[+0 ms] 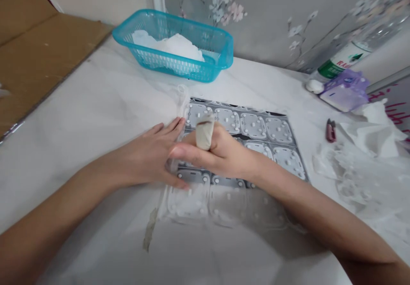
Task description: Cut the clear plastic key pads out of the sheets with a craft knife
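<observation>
A moulded sheet of clear rounded-square pads with small pegs [279, 130] lies on the white table. Dark patches show between its pads, and its near rows look whitish and cloudy. My left hand [150, 155] rests flat along the sheet's left edge, fingers stretched out and thumb apart. Over the left part of the sheet is my right hand [221, 150], its fingers curled and its thumb pointing left beside the left hand. A pale finger cot [205, 135] covers one bent finger. The right fingertips are hidden, so whatever they grip cannot be seen.
Behind the sheet stands a blue plastic basket [221, 59] holding white pieces. To the right are a plastic bottle [349, 54], a purple packet [346, 88], small dark-red snips [331, 130] and crumpled clear scraps [361, 182]. Brown cardboard [48, 59] lies at far left.
</observation>
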The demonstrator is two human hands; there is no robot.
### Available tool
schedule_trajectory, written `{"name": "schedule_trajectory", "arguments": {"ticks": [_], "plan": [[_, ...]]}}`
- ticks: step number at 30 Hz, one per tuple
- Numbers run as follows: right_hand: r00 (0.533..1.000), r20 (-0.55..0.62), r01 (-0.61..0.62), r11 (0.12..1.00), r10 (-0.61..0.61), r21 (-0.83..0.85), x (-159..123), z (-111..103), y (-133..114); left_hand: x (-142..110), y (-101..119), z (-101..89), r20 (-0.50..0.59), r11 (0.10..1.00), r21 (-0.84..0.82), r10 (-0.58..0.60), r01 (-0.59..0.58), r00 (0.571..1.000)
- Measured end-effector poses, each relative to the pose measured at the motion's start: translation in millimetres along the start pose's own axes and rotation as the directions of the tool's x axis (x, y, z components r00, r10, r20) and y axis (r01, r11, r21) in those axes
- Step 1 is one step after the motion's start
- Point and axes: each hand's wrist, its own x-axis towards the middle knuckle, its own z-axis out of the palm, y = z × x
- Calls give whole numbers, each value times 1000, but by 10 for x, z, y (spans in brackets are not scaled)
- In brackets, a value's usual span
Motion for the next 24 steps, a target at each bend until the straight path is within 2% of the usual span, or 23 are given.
{"name": "schedule_trajectory", "arguments": {"ticks": [4,7,13,18,22,24], "plan": [[991,-128,41,999,-38,21,-18,53,30,48,27,23,14,999,-23,-43,43,999],[988,-149,21,999,-25,-23,-23,93,58,61,34,50,1,999,-17,-49,49,999],[995,-57,74,990,-81,-117,-5,102,87,26,28,137,-53,999,-20,-50,49,997],[996,41,81,994,-79,-72,29,-17,-25,22,16,189,-103,999,24,-24,26,994],[991,129,45,998,-39,-46,55,-87,-70,48,4,143,-100,999,30,30,-27,995],[991,128,49,997,-40,-68,52,-79,-44,62,14,100,-79,999,23,39,-38,996]]}}
